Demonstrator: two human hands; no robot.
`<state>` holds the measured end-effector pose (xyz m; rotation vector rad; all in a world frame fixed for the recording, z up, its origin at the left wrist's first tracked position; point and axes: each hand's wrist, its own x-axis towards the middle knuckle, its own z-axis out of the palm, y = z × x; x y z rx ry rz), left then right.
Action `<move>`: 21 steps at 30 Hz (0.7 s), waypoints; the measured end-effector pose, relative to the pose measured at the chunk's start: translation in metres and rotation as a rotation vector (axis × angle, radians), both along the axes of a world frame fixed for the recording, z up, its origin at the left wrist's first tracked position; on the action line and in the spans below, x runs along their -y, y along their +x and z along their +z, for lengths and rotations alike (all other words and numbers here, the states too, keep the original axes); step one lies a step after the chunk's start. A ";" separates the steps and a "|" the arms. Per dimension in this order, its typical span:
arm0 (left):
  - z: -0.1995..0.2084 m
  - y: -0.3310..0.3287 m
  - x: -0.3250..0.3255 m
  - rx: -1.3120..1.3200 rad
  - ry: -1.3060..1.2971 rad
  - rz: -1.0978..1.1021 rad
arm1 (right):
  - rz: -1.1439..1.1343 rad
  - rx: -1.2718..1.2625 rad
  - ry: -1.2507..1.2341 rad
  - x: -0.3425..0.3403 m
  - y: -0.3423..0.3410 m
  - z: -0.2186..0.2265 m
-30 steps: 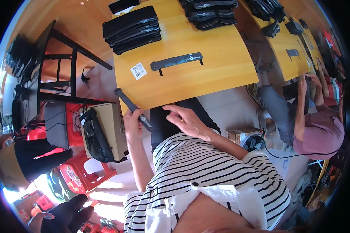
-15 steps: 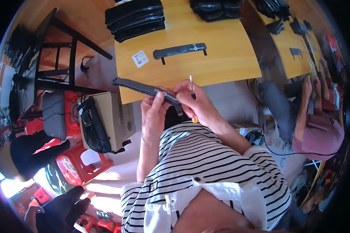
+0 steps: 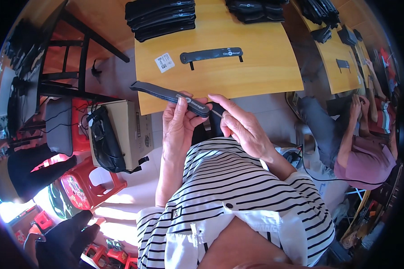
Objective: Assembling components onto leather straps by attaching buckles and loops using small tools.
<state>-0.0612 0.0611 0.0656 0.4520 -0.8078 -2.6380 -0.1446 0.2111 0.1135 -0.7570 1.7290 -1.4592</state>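
My left hand (image 3: 177,121) grips a long, flat black fabric strap (image 3: 159,93) with pale printing, thumb on top and fingers beneath. The strap points away to the upper left, over the table's near edge. At its near right end is my right hand (image 3: 244,127), closed around a screwdriver. The thin metal shaft (image 3: 218,114) points at the strap's end; whether it enters the fabric I cannot tell. The screwdriver's handle is hidden in my palm. On the table lies a similar black strap (image 3: 211,55) with two short black tabs, beside a white printed label (image 3: 164,62).
Stacks of folded black fabric pieces (image 3: 161,20) stand at the far side of the yellow table (image 3: 274,67). To the left are a cardboard box (image 3: 129,130) with a black bag (image 3: 107,143) and a red stool (image 3: 83,190). Other people sit at a second table on the right.
The screwdriver has turned in my right hand: its shaft pointed up before and now points left toward the strap's end. My right hand has moved slightly right and down.
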 end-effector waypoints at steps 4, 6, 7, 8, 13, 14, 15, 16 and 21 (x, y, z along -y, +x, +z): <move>-0.001 -0.002 -0.002 0.008 -0.068 0.032 | 0.037 -0.033 0.025 0.005 0.000 0.000; -0.003 -0.003 -0.002 -0.010 -0.072 0.047 | 0.058 -0.080 0.041 0.006 -0.002 -0.003; -0.005 -0.003 -0.003 -0.028 -0.077 0.060 | 0.076 -0.128 0.057 0.006 -0.002 -0.005; -0.005 -0.004 -0.004 -0.028 -0.075 0.060 | 0.077 -0.128 0.060 0.006 -0.003 -0.005; 0.001 -0.008 -0.006 0.018 -0.052 0.085 | 0.072 -0.233 0.039 0.004 -0.003 -0.004; 0.001 -0.008 -0.006 0.018 -0.050 0.084 | 0.071 -0.233 0.041 0.004 -0.003 -0.004; 0.001 -0.008 -0.006 0.031 -0.056 0.088 | 0.066 -0.248 0.045 0.004 -0.002 -0.004; 0.000 -0.009 -0.007 0.044 -0.062 0.093 | 0.060 -0.263 0.050 0.004 -0.002 -0.004; -0.003 -0.008 -0.006 0.034 -0.053 0.088 | 0.064 -0.203 0.121 0.004 -0.002 -0.002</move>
